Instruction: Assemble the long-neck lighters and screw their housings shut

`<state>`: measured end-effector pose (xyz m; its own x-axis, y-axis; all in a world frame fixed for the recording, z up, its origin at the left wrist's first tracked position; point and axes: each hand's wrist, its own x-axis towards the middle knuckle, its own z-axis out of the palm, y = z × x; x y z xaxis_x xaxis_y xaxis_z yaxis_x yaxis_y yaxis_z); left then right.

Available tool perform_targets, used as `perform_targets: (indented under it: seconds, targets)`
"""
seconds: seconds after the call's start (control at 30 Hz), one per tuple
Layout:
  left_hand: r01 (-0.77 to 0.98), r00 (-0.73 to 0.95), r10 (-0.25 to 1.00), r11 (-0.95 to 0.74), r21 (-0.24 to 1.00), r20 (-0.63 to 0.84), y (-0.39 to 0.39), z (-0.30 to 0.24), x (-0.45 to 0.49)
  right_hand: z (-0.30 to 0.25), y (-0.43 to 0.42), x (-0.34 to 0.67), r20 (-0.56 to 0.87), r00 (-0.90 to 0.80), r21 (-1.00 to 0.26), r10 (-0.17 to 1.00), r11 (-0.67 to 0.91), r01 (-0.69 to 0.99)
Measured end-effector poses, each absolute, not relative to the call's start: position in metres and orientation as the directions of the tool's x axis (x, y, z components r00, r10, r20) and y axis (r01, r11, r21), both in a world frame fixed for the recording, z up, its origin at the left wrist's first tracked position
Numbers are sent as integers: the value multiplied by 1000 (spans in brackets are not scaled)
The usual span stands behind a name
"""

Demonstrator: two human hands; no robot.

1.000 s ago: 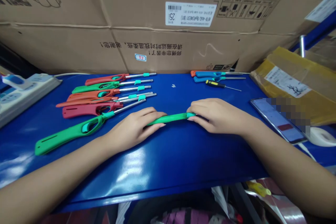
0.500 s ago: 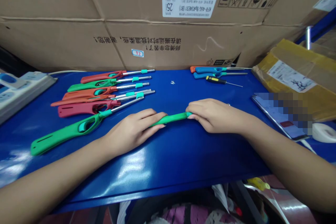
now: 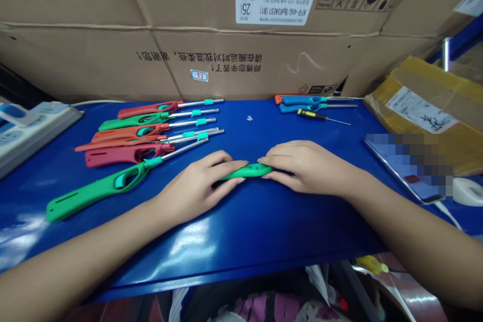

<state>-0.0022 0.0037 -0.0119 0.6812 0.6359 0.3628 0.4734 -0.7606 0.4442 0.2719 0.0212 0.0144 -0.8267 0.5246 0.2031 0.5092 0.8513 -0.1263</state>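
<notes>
Between my two hands, just over the blue table (image 3: 234,241), is a green long-nosed lighter (image 3: 247,171). My left hand (image 3: 202,181) grips its left end with thumb and fingers. At the other end my right hand (image 3: 302,166) is closed round it, which hides the metal nozzle. To the left of my left hand lies another green lighter (image 3: 88,192) with a turquoise trigger. Beyond it a dark red lighter (image 3: 113,155), orange ones (image 3: 113,135), a green one (image 3: 126,121) and a red one (image 3: 149,109) lie side by side, nozzles pointing right.
Blue lighters (image 3: 300,108) and a yellow-black screwdriver (image 3: 312,114) lie at the back right. On the right are a phone (image 3: 396,166), a white device (image 3: 468,191) and a taped parcel (image 3: 426,110). A power strip (image 3: 41,128) stands left; a large carton (image 3: 211,5) walls the back.
The green lighter has turned in my hands, showing more of its trigger opening. My right hand's grip has shifted slightly left along it, and its fingers have spread a little.
</notes>
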Motion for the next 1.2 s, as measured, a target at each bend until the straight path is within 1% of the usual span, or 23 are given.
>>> perform_targets:
  seconds: [0.07, 0.13, 0.2, 0.27, 0.37, 0.43, 0.53, 0.6, 0.63, 0.7, 0.73, 0.8, 0.83, 0.87, 0.97, 1.07, 1.2]
  targets:
    - [488, 648, 680, -717, 498, 344, 4, -12, -2, 12, 22, 273, 255, -836, -42, 487, 869, 493]
    - [516, 595, 739, -653, 555, 317, 5, -13, -3, 10, 25, 276, 294, -831, 20, 473, 866, 500]
    - [546, 543, 790, -590, 595, 285, 8, -13, -5, 8, 29, 281, 326, -820, 57, 471, 856, 514]
    - [554, 526, 807, -563, 613, 267, 12, -12, -7, 7, 34, 285, 332, -807, 62, 489, 842, 536]
    - [541, 540, 795, -579, 611, 275, 15, -13, -8, 7, 39, 288, 285, -789, 16, 544, 821, 571]
    - [536, 564, 767, -622, 571, 306, 16, -14, -9, 8, 40, 289, 234, -785, -34, 573, 812, 582]
    - [526, 602, 725, -676, 516, 335, 16, -18, -9, 11, 40, 290, 162, -789, -161, 593, 805, 571]
    - [519, 624, 708, -692, 502, 331, 16, -19, -10, 12, 42, 291, 144, -773, -239, 618, 779, 579]
    - [519, 631, 704, -696, 496, 327, 16, -19, -10, 12, 44, 293, 157, -741, -252, 653, 752, 609]
    - [523, 637, 700, -700, 487, 322, 15, -17, -11, 8, 51, 297, 214, -608, -218, 765, 644, 734]
    - [526, 637, 701, -699, 484, 320, 15, -16, -12, 5, 55, 301, 260, -495, -182, 829, 546, 818]
    - [539, 639, 704, -697, 472, 310, 14, -12, -13, -1, 66, 310, 269, -276, -118, 923, 316, 941]
    - [550, 643, 704, -698, 459, 301, 13, -10, -14, -4, 71, 314, 263, -169, -120, 950, 206, 971]
    - [561, 649, 704, -699, 444, 289, 13, -8, -15, -7, 76, 319, 265, -120, -123, 957, 157, 980]
    - [579, 661, 700, -705, 409, 270, 12, -6, -16, -12, 85, 328, 272, -67, -119, 960, 102, 988]
    - [558, 675, 686, -715, 420, 271, 11, -7, -16, -13, 87, 332, 293, -45, -117, 955, 82, 990]
    - [526, 683, 672, -725, 445, 286, 11, -8, -15, -13, 86, 334, 307, -76, -137, 949, 123, 983]
